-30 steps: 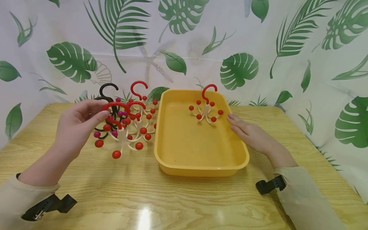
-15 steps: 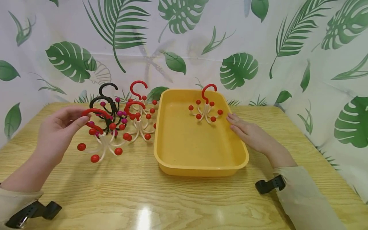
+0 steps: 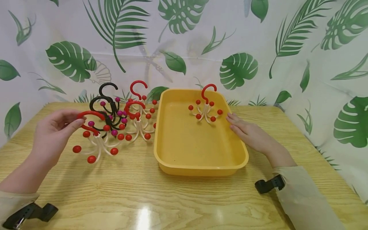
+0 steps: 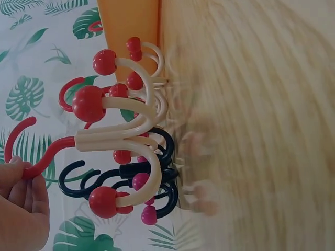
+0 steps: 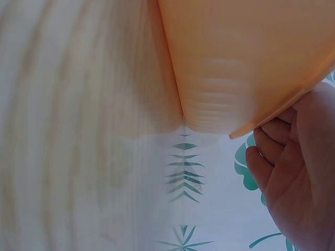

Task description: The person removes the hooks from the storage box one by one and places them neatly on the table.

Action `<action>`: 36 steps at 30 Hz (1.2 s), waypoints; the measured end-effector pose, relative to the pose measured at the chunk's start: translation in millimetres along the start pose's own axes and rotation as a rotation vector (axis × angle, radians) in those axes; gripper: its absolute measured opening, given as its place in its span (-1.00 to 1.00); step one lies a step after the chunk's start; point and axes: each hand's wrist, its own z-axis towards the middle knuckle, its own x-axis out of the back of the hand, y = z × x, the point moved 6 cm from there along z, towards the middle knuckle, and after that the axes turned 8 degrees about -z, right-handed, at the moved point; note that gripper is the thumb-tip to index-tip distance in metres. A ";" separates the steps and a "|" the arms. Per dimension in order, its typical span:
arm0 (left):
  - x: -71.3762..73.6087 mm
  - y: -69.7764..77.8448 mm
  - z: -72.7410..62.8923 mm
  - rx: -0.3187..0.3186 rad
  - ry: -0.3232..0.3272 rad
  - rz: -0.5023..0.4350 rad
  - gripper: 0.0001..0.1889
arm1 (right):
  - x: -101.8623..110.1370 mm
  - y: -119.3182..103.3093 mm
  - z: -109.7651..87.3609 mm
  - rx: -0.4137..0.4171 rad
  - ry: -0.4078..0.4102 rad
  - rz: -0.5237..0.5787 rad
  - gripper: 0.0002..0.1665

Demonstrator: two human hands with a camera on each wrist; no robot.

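My left hand (image 3: pixel 57 137) pinches the red hook of a multi-arm hanger with curved white arms and red ball tips (image 3: pixel 99 145). In the left wrist view, this red-and-white hanger (image 4: pixel 107 140) fills the middle; whether its arms touch the table I cannot tell. Behind it stand black hangers (image 3: pixel 110 110) with magenta balls, and red-hooked white hangers (image 3: pixel 140 124) with red balls. One more red-and-white hanger (image 3: pixel 205 110) stands inside the yellow tray (image 3: pixel 201 168), near its back right. My right hand (image 3: pixel 253 134) rests against the tray's right rim, its fingers (image 5: pixel 261 162) touching it from outside.
A wooden table (image 3: pixel 120 198) bears the tray and hangers. Close behind it hangs a white cloth (image 3: pixel 198 41) with green leaf prints, which also runs along the right side. The tray's raised walls stand just right of the standing hangers.
My left hand has moved left and a little nearer with its hanger, away from the other red-and-white ones, uncovering more of the black hangers. My right hand has stayed at the tray.
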 end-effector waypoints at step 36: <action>5.2 -22.5 0.8 0.080 -0.039 0.035 -0.79 | -0.5 0.1 0.6 0.006 0.001 0.018 -0.37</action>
